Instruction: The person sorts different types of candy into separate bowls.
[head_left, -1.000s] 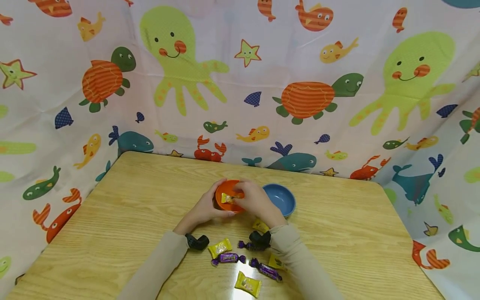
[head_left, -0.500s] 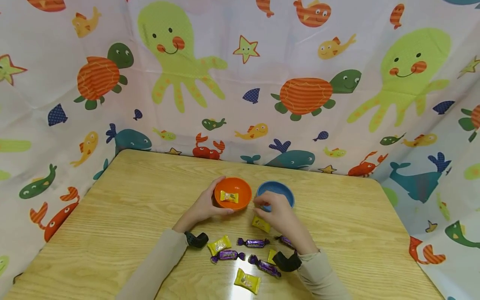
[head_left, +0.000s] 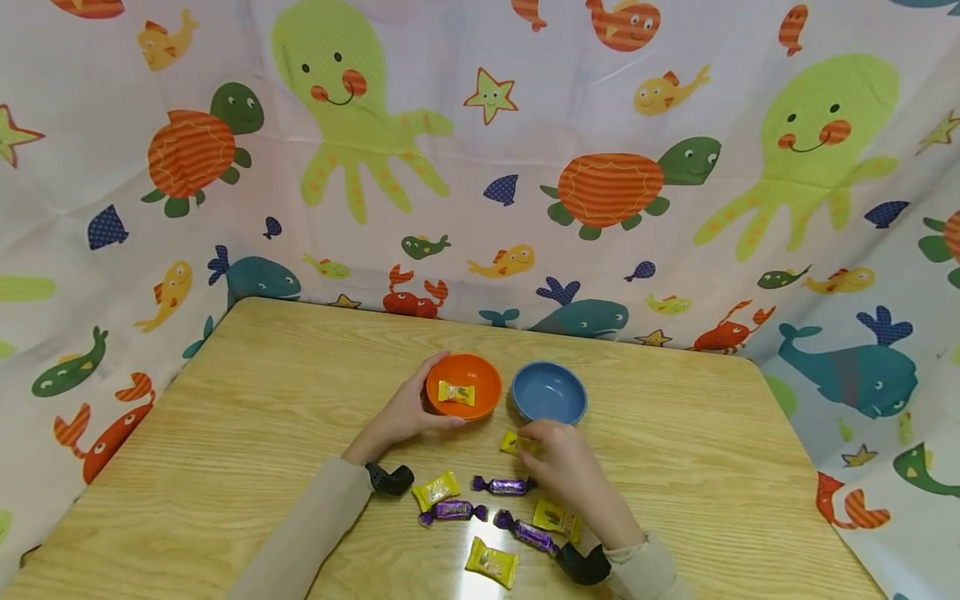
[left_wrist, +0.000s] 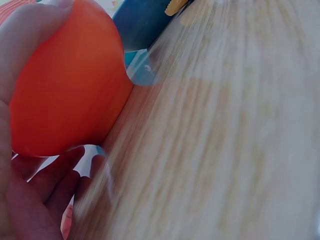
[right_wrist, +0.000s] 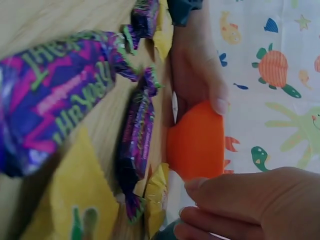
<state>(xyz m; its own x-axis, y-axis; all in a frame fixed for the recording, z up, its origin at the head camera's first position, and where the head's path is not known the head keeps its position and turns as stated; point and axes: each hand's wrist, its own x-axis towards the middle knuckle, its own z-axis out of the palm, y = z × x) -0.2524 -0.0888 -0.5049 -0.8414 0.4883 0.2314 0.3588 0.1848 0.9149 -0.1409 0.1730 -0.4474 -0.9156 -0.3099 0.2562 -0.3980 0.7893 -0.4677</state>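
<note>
My left hand (head_left: 407, 415) grips an orange bowl (head_left: 483, 379), thumb at its near side and fingers around the left. Inside that bowl lies one yellow-wrapped candy (head_left: 457, 392). Just in front of a blue bowl (head_left: 551, 393), my right hand (head_left: 561, 460) reaches over another yellow-wrapped candy (head_left: 509, 442) on the table, partly covering it. In the right wrist view, the thumb (right_wrist: 196, 185) and fingers are apart, close beside that yellow candy (right_wrist: 157, 195), with nothing seen between them. The blue bowl has nothing visible inside.
Purple twist-wrapped candies (head_left: 504, 486) and more yellow-wrapped candies (head_left: 492, 562) are scattered on the wooden table (head_left: 300, 392) nearer the person. A black wrist camera (head_left: 583, 565) sits low over the candies at the right. A sea-animal cloth (head_left: 450, 183) hangs behind the table.
My right hand has left the orange bowl, passed over the blue bowl's near edge, and come down towards the yellow candy in front. My left hand keeps its grip on the orange bowl.
</note>
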